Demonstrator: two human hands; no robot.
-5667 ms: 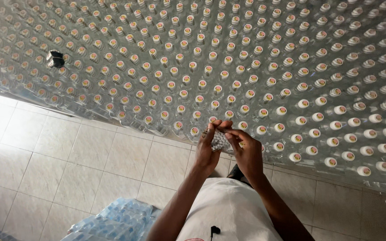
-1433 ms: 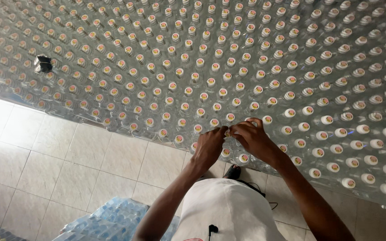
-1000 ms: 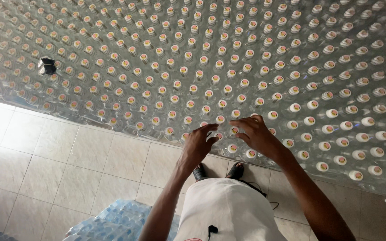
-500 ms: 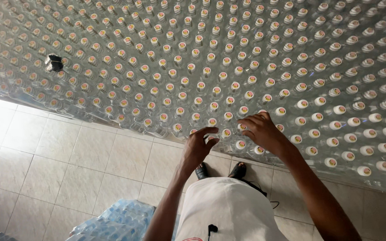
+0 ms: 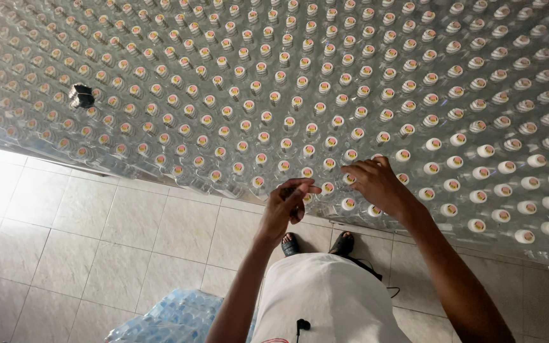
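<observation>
A tall stack of clear plastic bottles (image 5: 300, 101) lies on its side, white caps facing me in many rows. My right hand (image 5: 376, 184) rests with fingers spread on the caps in the lowest rows, touching a bottle cap (image 5: 349, 203) near its fingertips. My left hand (image 5: 286, 204) hovers just in front of the bottom row, fingers loosely curled, thumb and forefinger close together, with nothing visible in it. Both forearms reach up from my white shirt (image 5: 325, 298).
A dark gap (image 5: 81, 95) breaks the rows at the upper left of the stack. The beige tiled floor (image 5: 96, 235) runs along the stack's base. A blue shrink-wrapped pack of bottles (image 5: 173, 317) lies at the bottom edge. My sandalled feet (image 5: 344, 241) stand close to the stack.
Earlier both hands held one clear bottle, then pushed it into the bottom rows. Since then the left hand has drawn back slightly and the right stays spread on the caps.
</observation>
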